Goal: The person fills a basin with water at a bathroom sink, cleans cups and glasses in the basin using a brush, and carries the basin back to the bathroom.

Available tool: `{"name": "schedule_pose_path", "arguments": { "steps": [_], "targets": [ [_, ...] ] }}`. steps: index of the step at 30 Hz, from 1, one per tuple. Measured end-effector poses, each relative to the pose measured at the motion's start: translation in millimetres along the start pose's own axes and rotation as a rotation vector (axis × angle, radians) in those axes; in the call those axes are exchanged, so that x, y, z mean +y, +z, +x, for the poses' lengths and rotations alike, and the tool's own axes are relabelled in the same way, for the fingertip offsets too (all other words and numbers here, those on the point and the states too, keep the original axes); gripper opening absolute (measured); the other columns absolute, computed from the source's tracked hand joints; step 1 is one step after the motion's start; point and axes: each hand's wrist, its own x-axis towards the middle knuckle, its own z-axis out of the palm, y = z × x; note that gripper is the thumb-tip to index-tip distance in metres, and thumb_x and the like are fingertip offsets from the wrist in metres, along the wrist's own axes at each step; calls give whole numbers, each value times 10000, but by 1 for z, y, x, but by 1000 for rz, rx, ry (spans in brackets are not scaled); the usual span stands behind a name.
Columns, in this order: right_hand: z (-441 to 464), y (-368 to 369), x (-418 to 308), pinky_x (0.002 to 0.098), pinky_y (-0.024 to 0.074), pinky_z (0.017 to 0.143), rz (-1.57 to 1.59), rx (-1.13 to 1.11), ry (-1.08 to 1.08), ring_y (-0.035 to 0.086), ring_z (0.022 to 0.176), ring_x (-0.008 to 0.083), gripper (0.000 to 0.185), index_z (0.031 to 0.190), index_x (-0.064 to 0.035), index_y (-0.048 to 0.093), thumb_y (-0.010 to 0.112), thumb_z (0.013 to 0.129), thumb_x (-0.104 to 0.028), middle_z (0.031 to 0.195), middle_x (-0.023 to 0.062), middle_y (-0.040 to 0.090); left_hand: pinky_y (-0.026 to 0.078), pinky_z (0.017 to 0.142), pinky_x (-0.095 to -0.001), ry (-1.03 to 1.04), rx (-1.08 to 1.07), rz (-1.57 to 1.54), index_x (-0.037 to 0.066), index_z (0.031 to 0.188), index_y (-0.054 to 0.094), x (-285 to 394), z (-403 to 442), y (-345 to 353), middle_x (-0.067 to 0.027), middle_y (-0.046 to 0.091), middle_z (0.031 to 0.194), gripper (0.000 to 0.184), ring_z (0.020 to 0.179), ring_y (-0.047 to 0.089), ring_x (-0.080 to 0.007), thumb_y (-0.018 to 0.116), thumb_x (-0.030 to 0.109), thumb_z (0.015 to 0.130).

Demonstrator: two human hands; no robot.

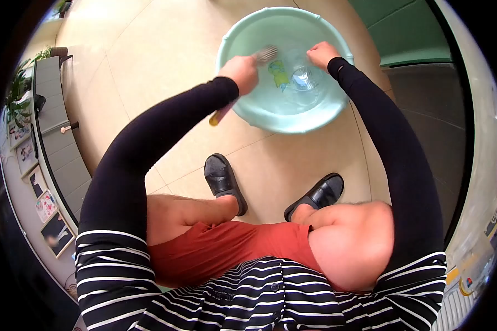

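Observation:
My left hand (241, 75), slightly blurred, is closed around a long-handled tool. The tool's yellow handle end (214, 119) sticks out below my wrist, and its streaked, fork- or brush-like head (267, 53) is over the inside of a pale green plastic basin (337, 107). Closed in a pinch, my right hand (322, 55) is over the basin's right side. What its fingers hold I cannot make out. Just below it in the basin is a clear round thing (305, 81) with a bright reflection. Beside that, a yellow-green printed figure (278, 74) shows on the basin's bottom.
The basin stands on a beige tiled floor (171, 110). My feet in black slippers (220, 174) are in front of it. A grey cabinet (63, 138) with framed pictures and plants is at left. A dark panel (431, 110) stands close on the right.

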Motion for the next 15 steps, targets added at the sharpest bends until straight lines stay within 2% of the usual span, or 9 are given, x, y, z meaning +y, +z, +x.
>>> {"name": "schedule_pose_path", "arguments": {
  "steps": [1, 2, 3, 5, 7, 9, 11, 12, 15],
  "targets": [
    [-4, -10, -9, 434, 496, 623, 66, -96, 114, 638, 694, 321, 271, 844, 24, 663, 595, 843, -238, 765, 186, 660, 544, 710, -485, -63, -61, 62, -28, 1100, 610, -2, 6, -5, -243, 672, 815, 269, 743, 661, -411, 476, 62, 886],
    [-6, -20, -17, 424, 458, 535, 133, -195, 230, 597, 600, 295, 247, 780, 20, 629, 580, 838, -215, 690, 164, 618, 549, 721, -490, -73, -18, 43, -41, 1068, 588, -2, 5, -6, -239, 683, 832, 253, 768, 674, -410, 465, 48, 864],
    [-9, -25, -22, 414, 420, 448, 202, -297, 348, 556, 505, 270, 241, 716, 15, 596, 566, 833, -193, 616, 143, 577, 549, 726, -491, -101, -36, 64, -49, 1091, 570, 5, 5, -11, -246, 682, 842, 269, 786, 676, -412, 459, 47, 866],
    [17, -6, 6, 421, 444, 438, -39, -489, 137, 556, 499, 279, 239, 752, 42, 586, 505, 828, -169, 649, 179, 584, 550, 736, -492, -162, -71, 107, -64, 1137, 534, 16, 3, -16, -260, 681, 863, 304, 821, 680, -416, 446, 46, 868],
    [22, -12, 6, 420, 448, 429, 40, -500, 177, 545, 489, 275, 244, 756, 50, 569, 470, 828, -162, 655, 189, 577, 549, 757, -491, -171, -61, 126, -76, 1172, 499, 17, 11, -17, -276, 678, 885, 331, 857, 680, -423, 429, 40, 870],
    [13, -9, 3, 412, 432, 420, 451, -349, 476, 523, 473, 258, 248, 729, 37, 545, 461, 832, -172, 634, 172, 556, 547, 777, -488, -191, -28, 120, -86, 1190, 477, 17, 15, -12, -288, 677, 903, 345, 883, 678, -427, 414, 34, 872],
    [7, -13, -4, 411, 447, 430, 593, -226, 528, 538, 470, 273, 259, 754, 37, 558, 446, 835, -182, 627, 177, 559, 545, 795, -485, -224, 38, 97, -93, 1189, 470, 12, 16, -1, -293, 677, 919, 344, 900, 677, -428, 403, 28, 875],
    [4, -15, -8, 411, 454, 435, 664, -164, 553, 546, 468, 281, 266, 766, 36, 565, 438, 836, -187, 624, 180, 560, 544, 799, -485, -230, 6, 80, -97, 1198, 467, 14, 14, 2, -293, 677, 922, 355, 903, 677, -428, 407, 31, 872],
    [-10, -21, -18, 415, 537, 579, 482, -96, 442, 658, 653, 333, 384, 906, 54, 625, 492, 860, -302, 685, 194, 609, 542, 805, -484, -248, -87, 28, -106, 1215, 463, 18, 13, 11, -294, 677, 933, 381, 909, 675, -429, 419, 42, 867]
  ]
}}
